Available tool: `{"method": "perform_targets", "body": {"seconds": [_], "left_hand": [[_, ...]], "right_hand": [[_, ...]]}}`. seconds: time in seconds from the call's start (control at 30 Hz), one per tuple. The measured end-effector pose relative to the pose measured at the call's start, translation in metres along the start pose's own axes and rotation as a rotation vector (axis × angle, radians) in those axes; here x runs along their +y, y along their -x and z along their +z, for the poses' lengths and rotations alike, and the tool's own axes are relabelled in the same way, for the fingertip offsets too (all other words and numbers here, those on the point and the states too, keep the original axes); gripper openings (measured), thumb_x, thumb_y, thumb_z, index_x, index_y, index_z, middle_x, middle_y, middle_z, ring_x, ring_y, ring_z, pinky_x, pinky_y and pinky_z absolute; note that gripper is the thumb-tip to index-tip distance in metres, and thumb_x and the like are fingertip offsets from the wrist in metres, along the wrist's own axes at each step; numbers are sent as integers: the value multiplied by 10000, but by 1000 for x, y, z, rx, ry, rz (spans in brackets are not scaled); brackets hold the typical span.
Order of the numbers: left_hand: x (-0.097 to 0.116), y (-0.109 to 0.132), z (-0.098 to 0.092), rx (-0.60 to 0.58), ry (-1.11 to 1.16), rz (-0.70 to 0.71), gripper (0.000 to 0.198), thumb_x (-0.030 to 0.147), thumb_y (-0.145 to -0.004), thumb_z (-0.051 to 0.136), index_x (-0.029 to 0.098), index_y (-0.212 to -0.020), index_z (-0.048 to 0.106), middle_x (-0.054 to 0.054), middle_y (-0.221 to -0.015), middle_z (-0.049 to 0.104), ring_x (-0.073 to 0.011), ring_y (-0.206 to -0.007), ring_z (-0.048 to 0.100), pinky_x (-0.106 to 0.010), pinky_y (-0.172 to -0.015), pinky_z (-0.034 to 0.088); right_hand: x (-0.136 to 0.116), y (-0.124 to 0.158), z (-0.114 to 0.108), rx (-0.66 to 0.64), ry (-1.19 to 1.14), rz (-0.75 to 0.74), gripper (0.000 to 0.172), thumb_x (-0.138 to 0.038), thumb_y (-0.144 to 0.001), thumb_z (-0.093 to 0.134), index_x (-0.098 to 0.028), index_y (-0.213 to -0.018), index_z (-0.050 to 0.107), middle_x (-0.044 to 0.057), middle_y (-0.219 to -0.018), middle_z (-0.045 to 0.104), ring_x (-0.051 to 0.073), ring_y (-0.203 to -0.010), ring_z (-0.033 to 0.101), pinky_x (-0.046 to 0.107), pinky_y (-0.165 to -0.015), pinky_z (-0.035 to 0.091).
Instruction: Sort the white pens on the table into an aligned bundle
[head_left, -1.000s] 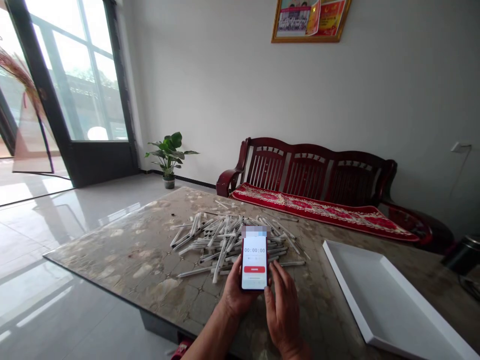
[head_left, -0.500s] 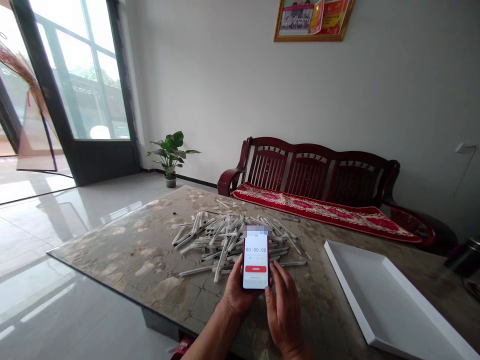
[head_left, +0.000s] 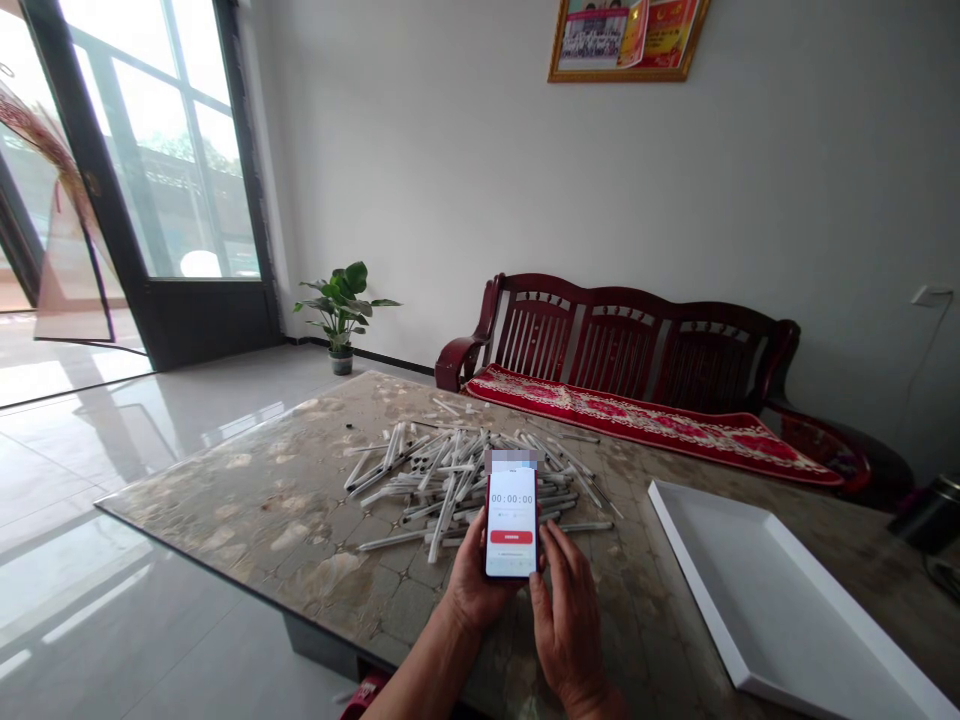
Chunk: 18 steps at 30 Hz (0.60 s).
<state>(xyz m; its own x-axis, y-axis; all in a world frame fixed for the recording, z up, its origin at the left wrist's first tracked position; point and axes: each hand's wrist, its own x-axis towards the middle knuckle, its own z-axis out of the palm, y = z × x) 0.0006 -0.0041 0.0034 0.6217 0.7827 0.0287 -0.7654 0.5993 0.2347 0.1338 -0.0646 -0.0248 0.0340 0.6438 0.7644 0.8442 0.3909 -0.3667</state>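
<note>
Red-edged phone (head_left: 511, 515), lit white screen (head_left: 511, 553), dark zeros (head_left: 511, 499), red button (head_left: 511, 537) below.

Through one head-worn camera we look forward and down, with the left hand (head_left: 478, 592) and right hand (head_left: 568, 625) near us, the table (head_left: 247, 510) stretching away beneath, and the bench (head_left: 540, 335) and wall (head_left: 420, 160) farther off.

Left hand (head_left: 474, 588) cupped, right hand (head_left: 564, 612) relaxed

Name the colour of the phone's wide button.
The button is red, best seen in the head view.
</note>
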Motion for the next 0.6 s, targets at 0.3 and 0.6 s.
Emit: {"method": "perform_targets", "body": {"seconds": [0.3, 0.6], "left_hand": [[0, 1, 1, 25, 0, -11, 482, 448, -932, 534, 119, -1269, 636, -130, -1113, 751, -315, -1110, 659, -457, -992, 453], [0, 0, -2, 16, -17, -9, 485, 453, -924, 551, 113, -1257, 642, -133, -1112, 751, -315, -1108, 662, -445, -975, 469]], "right_hand": [[-2, 1, -1, 7, -25, 18, 462, -310, -1005, 438, -231, -1460, 426, 134, -1426, 517, 305, -1296, 506, 521, -1011, 489], [3, 1, 0, 19, -44, 15, 474, -282, -1002, 431, -220, -1471, 399, 145, -1397, 534, 297, -1281, 514, 524, -1002, 498]]}}
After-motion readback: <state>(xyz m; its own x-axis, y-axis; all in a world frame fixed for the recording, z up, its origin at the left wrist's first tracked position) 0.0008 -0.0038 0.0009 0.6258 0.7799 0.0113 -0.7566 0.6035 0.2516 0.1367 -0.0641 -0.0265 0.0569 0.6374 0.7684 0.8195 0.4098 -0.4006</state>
